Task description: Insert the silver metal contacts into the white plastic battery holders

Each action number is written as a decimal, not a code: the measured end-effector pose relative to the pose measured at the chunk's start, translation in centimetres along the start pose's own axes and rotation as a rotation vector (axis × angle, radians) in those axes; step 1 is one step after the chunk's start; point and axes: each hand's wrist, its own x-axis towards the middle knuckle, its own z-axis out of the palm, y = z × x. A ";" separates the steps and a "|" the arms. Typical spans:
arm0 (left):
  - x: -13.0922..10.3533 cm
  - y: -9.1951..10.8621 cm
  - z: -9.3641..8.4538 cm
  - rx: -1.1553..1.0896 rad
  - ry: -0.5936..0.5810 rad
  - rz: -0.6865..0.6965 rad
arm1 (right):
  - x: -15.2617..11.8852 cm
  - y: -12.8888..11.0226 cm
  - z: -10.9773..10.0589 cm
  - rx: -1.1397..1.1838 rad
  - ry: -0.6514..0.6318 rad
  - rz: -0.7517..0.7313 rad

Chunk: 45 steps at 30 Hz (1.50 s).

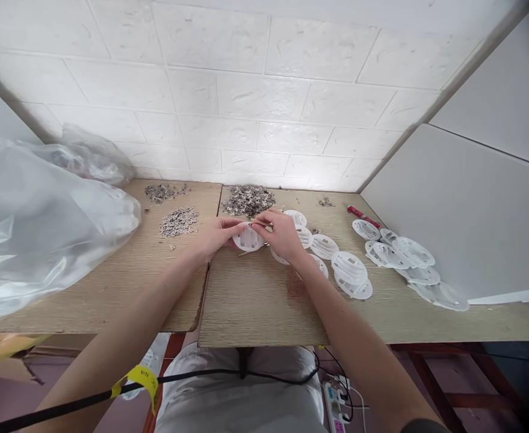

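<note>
My left hand grips the left edge of a round white plastic disc with slots in it, held just above the table. The fingers of my right hand are pinched together at the disc's upper right edge. Whatever small piece sits between those fingertips is too small to make out. Behind my hands lies a heap of small metal parts. More white discs lie partly overlapping to the right of my right hand, some of them half hidden by my right wrist.
Two smaller piles of metal parts lie on the left table. A large clear plastic bag fills the far left. At right, several stacked discs and a red-handled tool lie near a grey panel. A black cable crosses my lap.
</note>
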 end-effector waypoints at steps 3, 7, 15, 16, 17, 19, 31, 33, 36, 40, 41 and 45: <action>0.0 -0.1 0.1 -0.012 0.005 -0.001 | 0.1 0.0 -0.1 0.019 -0.009 0.006; -0.2 0.2 0.4 -0.013 0.003 -0.013 | 0.1 -0.2 -0.2 0.011 -0.045 0.008; -0.1 0.0 0.4 0.071 0.025 -0.019 | 0.1 -0.4 -0.2 0.046 -0.144 0.126; -0.2 0.0 0.4 0.080 0.019 -0.022 | 0.1 -0.3 -0.2 0.055 -0.159 0.143; -0.2 0.0 0.5 0.087 0.015 -0.023 | 0.1 -0.3 -0.2 0.062 -0.173 0.155; -0.2 0.0 0.5 0.100 0.016 -0.026 | 0.1 -0.2 -0.2 0.073 -0.190 0.164; -0.3 -0.1 0.4 0.095 -0.003 -0.028 | -0.1 -0.3 -0.1 0.363 -0.157 0.232; -0.3 -0.1 0.4 0.079 0.023 -0.037 | -0.1 0.0 0.0 0.491 -0.162 0.303; -0.2 -0.1 0.5 0.083 0.057 -0.036 | 0.0 0.1 0.1 0.569 -0.157 0.373; -0.2 -0.2 0.5 0.117 0.067 0.009 | 0.0 -0.1 0.1 0.526 -0.134 0.379; -0.2 -0.1 0.5 0.118 0.067 0.014 | 0.0 -0.2 0.1 0.499 -0.136 0.363; -0.3 0.1 0.6 0.094 0.068 -0.007 | 0.0 -0.5 0.0 0.285 -0.134 0.216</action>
